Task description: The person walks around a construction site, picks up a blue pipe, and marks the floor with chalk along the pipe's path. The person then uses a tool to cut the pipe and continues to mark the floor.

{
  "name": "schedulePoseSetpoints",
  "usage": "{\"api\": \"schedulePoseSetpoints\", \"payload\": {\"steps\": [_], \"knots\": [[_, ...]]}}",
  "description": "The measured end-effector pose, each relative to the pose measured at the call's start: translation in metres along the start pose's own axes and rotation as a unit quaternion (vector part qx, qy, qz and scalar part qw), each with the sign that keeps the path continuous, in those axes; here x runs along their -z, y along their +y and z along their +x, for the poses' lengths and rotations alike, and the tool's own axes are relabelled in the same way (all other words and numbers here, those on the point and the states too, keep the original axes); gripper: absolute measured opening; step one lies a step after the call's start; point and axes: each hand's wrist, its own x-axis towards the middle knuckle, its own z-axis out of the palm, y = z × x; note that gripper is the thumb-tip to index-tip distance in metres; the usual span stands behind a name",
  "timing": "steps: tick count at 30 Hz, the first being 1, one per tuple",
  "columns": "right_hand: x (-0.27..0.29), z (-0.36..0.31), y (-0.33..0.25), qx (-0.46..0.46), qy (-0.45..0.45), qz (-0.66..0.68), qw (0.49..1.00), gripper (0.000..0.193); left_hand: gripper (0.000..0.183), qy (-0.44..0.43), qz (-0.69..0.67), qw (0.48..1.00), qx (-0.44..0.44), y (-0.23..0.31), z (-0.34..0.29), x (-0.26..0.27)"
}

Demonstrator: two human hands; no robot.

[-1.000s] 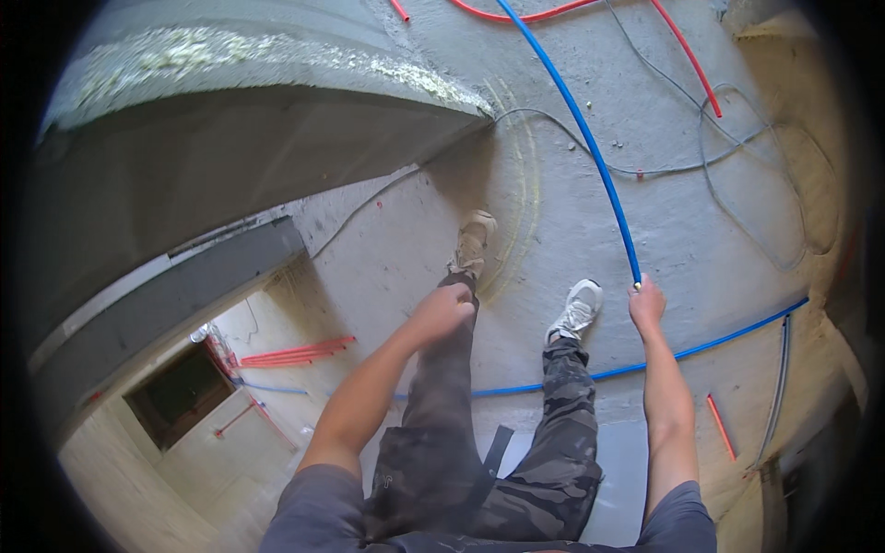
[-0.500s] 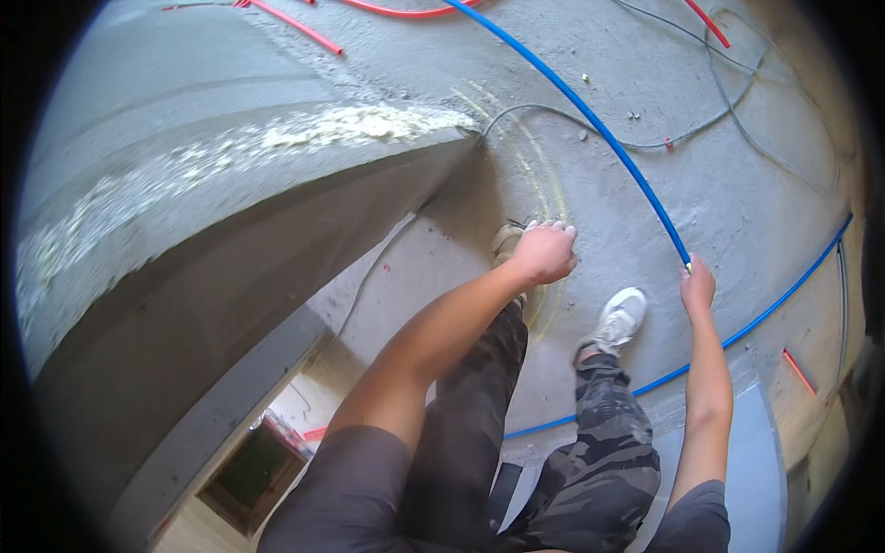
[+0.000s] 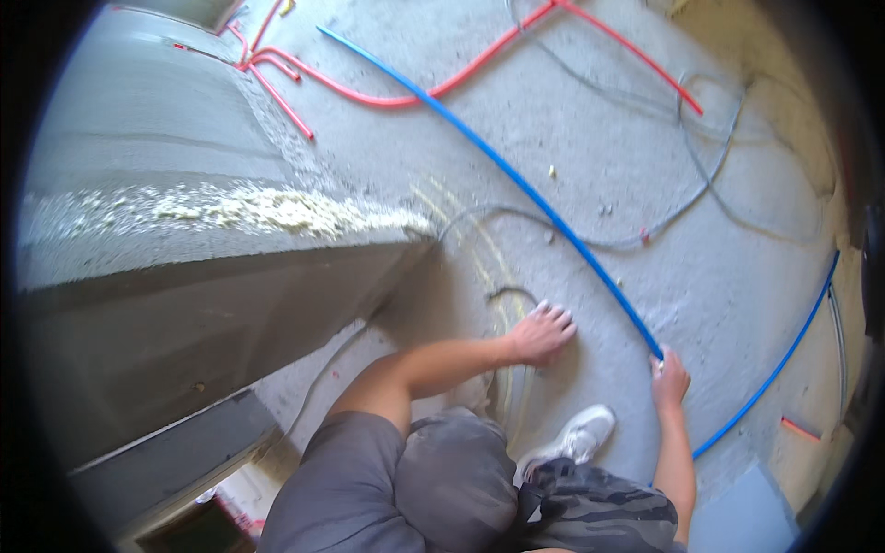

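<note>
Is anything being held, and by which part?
The right hand holds the blue pipe by its near end; whether the left hand holds anything is unclear.

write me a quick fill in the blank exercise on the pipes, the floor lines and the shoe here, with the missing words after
1. The right hand has its grip near one end of a long pipe coloured ____.
2. That pipe lies across a curved pipe coloured ____.
3. The curved lines on the floor beside the left hand are ____.
4. The plainly visible shoe is mostly ____.

Missing words: blue; red; yellow; white
</note>
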Motion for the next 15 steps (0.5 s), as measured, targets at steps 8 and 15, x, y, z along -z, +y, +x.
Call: {"api": "schedulePoseSetpoints", "payload": {"steps": [8,15], "knots": [[-0.002,-0.011,-0.011,0.026,0.062,0.024,0.997,0.033,0.065,0.216,0.135,0.958,0.133,-0.081,0.059,0.062],[-0.006,-0.021,-0.012,0.046,0.098,0.034,0.994,0.035,0.028,0.158,0.164,0.956,0.188,-0.109,0.058,0.066]]}}
